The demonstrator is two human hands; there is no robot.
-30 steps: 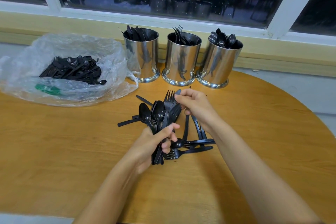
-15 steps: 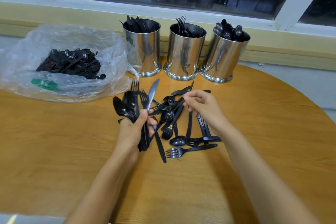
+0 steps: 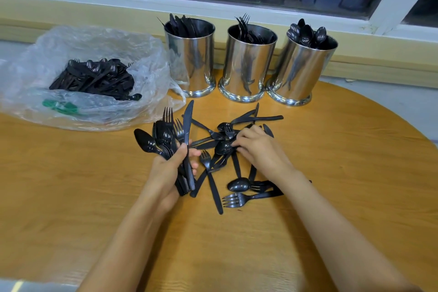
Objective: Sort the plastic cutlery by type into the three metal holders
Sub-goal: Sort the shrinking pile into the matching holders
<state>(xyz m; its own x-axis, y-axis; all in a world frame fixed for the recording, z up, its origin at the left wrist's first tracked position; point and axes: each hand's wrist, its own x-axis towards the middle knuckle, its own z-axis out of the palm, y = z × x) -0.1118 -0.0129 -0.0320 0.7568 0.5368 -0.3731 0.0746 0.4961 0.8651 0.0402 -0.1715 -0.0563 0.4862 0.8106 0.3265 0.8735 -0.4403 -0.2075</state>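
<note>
Your left hand [image 3: 169, 170] clamps a mixed bundle [image 3: 163, 136]. It is fanned loosely, so its knife [image 3: 188, 125] could slip out, or the whole bundle could land unsorted in one holder. Your right hand [image 3: 258, 149] rests curled on the pile [image 3: 222, 148] on the table [image 3: 71, 173]. I cannot tell if it pinches anything, and tangled pieces may drag along.

The bundle shows one knife, two forks and about three spoons. The pile is too tangled to count. Beyond it stand three holders [image 3: 246, 64] and one bag [image 3: 94, 42].

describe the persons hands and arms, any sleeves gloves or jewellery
The left hand and right hand are bare: no gloves, and no rings, watch or bracelets visible. Both forearms are uncovered as far as the frame shows, with no sleeves in view.
</note>
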